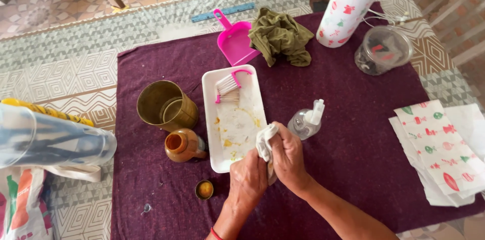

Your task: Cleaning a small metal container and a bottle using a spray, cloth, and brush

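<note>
Low centre of the frame: both hands closed around a crumpled white cloth (264, 141), left hand (248, 179) below it, right hand (289, 158) beside it, fingers wrapped tight. Cloth pressed at the near right edge of a white rectangular tray (233, 119) smeared yellow, pink-handled brush (228, 86) at its far end. Just right, clear spray bottle (306, 120). Left of the tray, brass cup (165, 104), small brown jar (183, 145), tiny lid with yellow paste (204, 189). Upper centre, pink dustpan (233, 40), olive rag (281, 37). All on a purple mat (353, 144).
</note>
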